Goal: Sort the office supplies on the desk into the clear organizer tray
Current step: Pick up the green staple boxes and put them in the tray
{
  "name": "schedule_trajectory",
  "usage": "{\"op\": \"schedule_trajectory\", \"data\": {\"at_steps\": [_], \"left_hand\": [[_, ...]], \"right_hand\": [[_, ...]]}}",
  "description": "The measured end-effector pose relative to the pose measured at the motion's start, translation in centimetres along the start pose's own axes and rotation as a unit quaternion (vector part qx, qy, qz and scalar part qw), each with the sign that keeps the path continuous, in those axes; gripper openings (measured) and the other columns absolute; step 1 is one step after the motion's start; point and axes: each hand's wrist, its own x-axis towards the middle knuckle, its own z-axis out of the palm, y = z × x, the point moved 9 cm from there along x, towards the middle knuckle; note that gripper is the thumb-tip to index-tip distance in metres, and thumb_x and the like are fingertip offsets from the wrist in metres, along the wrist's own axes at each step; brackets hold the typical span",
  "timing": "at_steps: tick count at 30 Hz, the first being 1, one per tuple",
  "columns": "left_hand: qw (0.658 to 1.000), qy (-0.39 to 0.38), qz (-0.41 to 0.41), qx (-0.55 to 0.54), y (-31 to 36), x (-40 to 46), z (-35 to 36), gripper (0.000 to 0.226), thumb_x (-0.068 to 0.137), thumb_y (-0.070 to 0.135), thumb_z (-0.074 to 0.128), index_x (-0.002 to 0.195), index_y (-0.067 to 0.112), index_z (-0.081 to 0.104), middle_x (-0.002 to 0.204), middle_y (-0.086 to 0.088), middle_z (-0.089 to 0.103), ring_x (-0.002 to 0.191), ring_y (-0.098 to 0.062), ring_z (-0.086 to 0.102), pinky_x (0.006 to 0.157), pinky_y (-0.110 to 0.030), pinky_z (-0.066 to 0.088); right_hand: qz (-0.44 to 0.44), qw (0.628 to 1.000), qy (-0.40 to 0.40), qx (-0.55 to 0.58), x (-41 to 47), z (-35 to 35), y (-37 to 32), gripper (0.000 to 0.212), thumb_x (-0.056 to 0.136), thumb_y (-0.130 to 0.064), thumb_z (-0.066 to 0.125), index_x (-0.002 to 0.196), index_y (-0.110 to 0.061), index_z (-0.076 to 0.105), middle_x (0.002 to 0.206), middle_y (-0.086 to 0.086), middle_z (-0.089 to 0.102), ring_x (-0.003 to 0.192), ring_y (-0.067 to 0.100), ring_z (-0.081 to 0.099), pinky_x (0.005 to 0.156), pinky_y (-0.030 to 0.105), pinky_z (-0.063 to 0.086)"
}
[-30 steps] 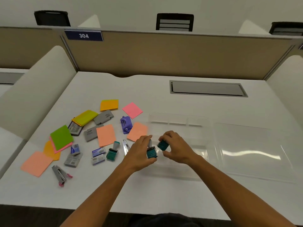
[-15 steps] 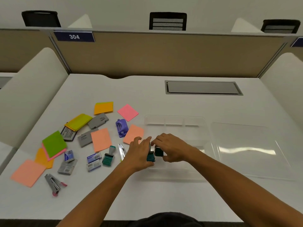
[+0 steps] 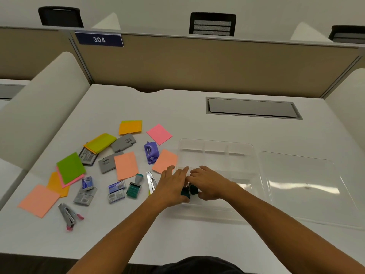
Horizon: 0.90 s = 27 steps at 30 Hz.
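Teal stamps sit side by side at the near-left corner of the clear tray, pinched between the left hand and right hand, each closed on one; left of the grip lie a third stamp, a metal clip and salmon notes; right of it, the lid; all on the white desk.

White desk carries sticky notes (many colours), clear organizer tray, flat lid.
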Motion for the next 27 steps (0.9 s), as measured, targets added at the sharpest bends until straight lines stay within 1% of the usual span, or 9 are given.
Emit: {"op": "schedule_trajectory", "data": {"at_steps": [2, 5, 10, 11, 13, 15, 20, 23, 27], "left_hand": [[1.0, 0.014, 0.013, 0.01, 0.0, -0.1, -0.1, 0.099, 0.075, 0.056, 0.071, 0.151, 0.028, 0.013, 0.156, 0.001, 0.024, 0.145, -0.029, 0.011, 0.116, -0.049, 0.017], [0.999, 0.042, 0.026, -0.007, -0.4, -0.5, -0.2, 0.091, 0.079, 0.054, 0.067, 0.15, 0.03, 0.016, 0.157, 0.003, 0.023, 0.145, -0.027, 0.01, 0.116, -0.048, 0.018], [0.992, 0.093, 0.045, -0.07, -1.3, -1.9, -0.3, 0.083, 0.083, 0.06, 0.057, 0.15, 0.035, 0.014, 0.159, 0.008, 0.009, 0.146, -0.02, 0.006, 0.118, -0.043, 0.016], [0.99, 0.106, 0.044, -0.084, -1.7, -2.3, -0.4, 0.082, 0.084, 0.062, 0.055, 0.15, 0.035, 0.014, 0.16, 0.008, 0.008, 0.146, -0.019, 0.006, 0.118, -0.043, 0.015], [0.985, 0.13, 0.035, -0.11, -2.4, -3.0, -0.7, 0.079, 0.085, 0.064, 0.05, 0.15, 0.034, 0.016, 0.16, 0.009, 0.01, 0.146, -0.016, 0.007, 0.118, -0.041, 0.014], [0.979, 0.15, 0.016, -0.133, -3.2, -3.7, -0.9, 0.077, 0.086, 0.067, 0.047, 0.15, 0.033, 0.018, 0.16, 0.009, 0.013, 0.147, -0.016, 0.009, 0.118, -0.038, 0.011], [0.969, 0.179, -0.068, -0.157, -6.4, -5.8, -0.8, 0.08, 0.083, 0.072, 0.041, 0.15, 0.032, 0.023, 0.159, 0.006, 0.019, 0.148, -0.017, 0.012, 0.118, -0.043, 0.017], [0.959, 0.207, -0.121, -0.154, -9.0, -7.4, -0.4, 0.081, 0.085, 0.064, 0.049, 0.15, 0.023, 0.025, 0.158, 0.0, 0.025, 0.147, -0.021, 0.017, 0.118, -0.04, 0.019], [0.943, 0.249, -0.185, -0.121, -12.5, -9.9, -0.2, 0.078, 0.085, 0.056, 0.059, 0.147, 0.017, 0.031, 0.154, -0.005, 0.03, 0.144, -0.027, 0.023, 0.116, -0.046, 0.028]], "right_hand": [[0.003, 1.0, -0.013, 0.013, -0.2, 0.1, 0.0, 0.057, 0.083, -0.026, 0.071, 0.135, -0.023, 0.048, 0.142, 0.001, 0.052, 0.14, 0.023, 0.034, 0.119, 0.047, 0.018], [0.009, 0.999, -0.011, 0.04, -0.7, -0.2, 0.2, 0.053, 0.087, -0.026, 0.067, 0.137, -0.025, 0.047, 0.146, 0.001, 0.049, 0.145, 0.021, 0.028, 0.121, 0.046, 0.011], [0.053, 0.993, 0.018, 0.106, -1.4, -1.3, 1.1, 0.04, 0.092, -0.025, 0.061, 0.132, -0.026, 0.053, 0.137, 0.003, 0.057, 0.13, 0.022, 0.048, 0.12, 0.042, 0.016], [0.063, 0.99, 0.029, 0.125, -1.5, -1.6, 1.2, 0.038, 0.093, -0.025, 0.06, 0.131, -0.026, 0.054, 0.136, 0.001, 0.058, 0.127, 0.021, 0.05, 0.119, 0.042, 0.02], [0.085, 0.981, 0.057, 0.168, -1.6, -2.2, 1.6, 0.034, 0.094, -0.026, 0.059, 0.128, -0.027, 0.057, 0.133, -0.002, 0.061, 0.12, 0.02, 0.055, 0.112, 0.039, 0.035], [0.099, 0.972, 0.079, 0.199, -1.5, -2.8, 1.7, 0.033, 0.094, -0.029, 0.058, 0.127, -0.029, 0.058, 0.132, -0.005, 0.061, 0.117, 0.018, 0.056, 0.102, 0.034, 0.044], [0.098, 0.963, 0.11, 0.227, 0.3, -4.1, 0.3, 0.037, 0.093, -0.035, 0.059, 0.13, -0.034, 0.054, 0.138, -0.009, 0.056, 0.123, 0.014, 0.052, 0.102, 0.031, 0.043], [0.075, 0.963, 0.117, 0.232, 1.7, -4.6, -1.6, 0.037, 0.093, -0.035, 0.058, 0.13, -0.033, 0.053, 0.137, -0.007, 0.056, 0.121, 0.014, 0.053, 0.101, 0.029, 0.042], [0.03, 0.966, 0.123, 0.223, 3.5, -5.1, -4.8, 0.04, 0.094, -0.035, 0.056, 0.133, -0.03, 0.051, 0.139, -0.005, 0.053, 0.121, 0.015, 0.052, 0.1, 0.03, 0.044]]}}
